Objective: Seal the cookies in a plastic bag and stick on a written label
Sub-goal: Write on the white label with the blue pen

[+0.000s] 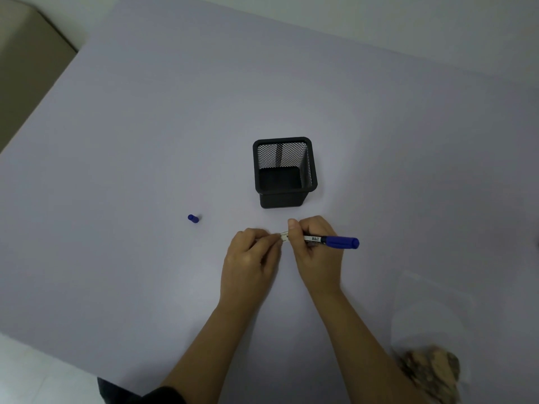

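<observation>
Gripping blue-ended white marker (329,240) in right hand (316,253), pinching small white label (284,236) at its tip with left hand (250,258)

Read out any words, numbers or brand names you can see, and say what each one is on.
Marker: dark print on the white barrel, too blurred to read.
Label: a faint dark mark, too small to read.
Pen holder, cap, bag: no text visible.
</observation>
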Motion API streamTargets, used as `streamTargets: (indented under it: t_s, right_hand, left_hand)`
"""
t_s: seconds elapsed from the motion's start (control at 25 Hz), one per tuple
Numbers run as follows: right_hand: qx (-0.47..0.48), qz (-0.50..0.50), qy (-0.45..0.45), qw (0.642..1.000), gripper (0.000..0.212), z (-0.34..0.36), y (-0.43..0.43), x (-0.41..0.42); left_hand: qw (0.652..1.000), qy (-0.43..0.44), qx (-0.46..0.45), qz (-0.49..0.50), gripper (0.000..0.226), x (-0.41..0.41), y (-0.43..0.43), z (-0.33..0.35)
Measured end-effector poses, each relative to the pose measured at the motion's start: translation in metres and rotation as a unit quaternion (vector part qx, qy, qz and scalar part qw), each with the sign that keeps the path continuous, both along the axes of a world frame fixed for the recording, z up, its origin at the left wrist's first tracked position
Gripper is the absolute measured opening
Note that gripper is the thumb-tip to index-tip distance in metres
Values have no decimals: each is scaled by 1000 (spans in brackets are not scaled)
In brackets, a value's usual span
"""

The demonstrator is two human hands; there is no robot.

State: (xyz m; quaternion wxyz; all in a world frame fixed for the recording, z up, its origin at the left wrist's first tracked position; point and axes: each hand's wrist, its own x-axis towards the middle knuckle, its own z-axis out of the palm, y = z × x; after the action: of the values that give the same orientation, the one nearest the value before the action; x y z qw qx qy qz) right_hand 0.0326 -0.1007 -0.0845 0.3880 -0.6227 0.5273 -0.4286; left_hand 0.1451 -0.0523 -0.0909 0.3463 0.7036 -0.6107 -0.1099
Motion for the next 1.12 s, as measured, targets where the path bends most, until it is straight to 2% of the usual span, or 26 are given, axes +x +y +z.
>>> streamTargets:
  t_s: [0.76,1.0,1.12]
  right_hand:
    - [-16,7,19,1000,31,3,-1,0]
    - [-8,1,9,1000,35,2,-2,0]
    - [-8,-1,9,1000,33,3,-2,0]
  left_hand:
    - [998,43,53,15,28,-1,-3,10]
    - [994,79,66,32,23,1,-5,12]
    - [995,70,67,29,29,0,-4,11]
